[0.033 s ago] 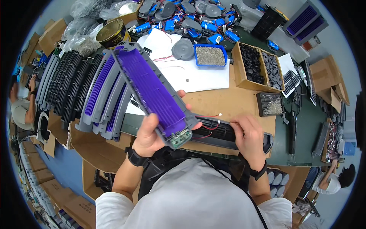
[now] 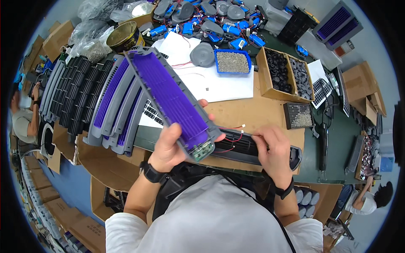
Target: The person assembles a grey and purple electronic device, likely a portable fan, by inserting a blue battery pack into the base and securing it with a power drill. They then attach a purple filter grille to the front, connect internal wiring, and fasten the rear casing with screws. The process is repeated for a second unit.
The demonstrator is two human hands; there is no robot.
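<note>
Left hand [image 2: 169,147] is holding purple-grey shell [image 2: 173,99] tilted over counter [image 2: 312,154]; right hand [image 2: 275,147] is sitting over dark housing [image 2: 242,146], grip narrow, can't tell if pinching anything. Shell is looking light and stiff; side rims are offering safest hold, sparing likely-fragile circuit board [image 2: 201,151].

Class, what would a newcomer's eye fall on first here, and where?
Probably the long purple-and-gray shell, slanting near the middle in the grip of the left hand. Next might come the blue packs and gray discs heaped at the picture's top, then the row of black, gray and purple panels at left.
</note>
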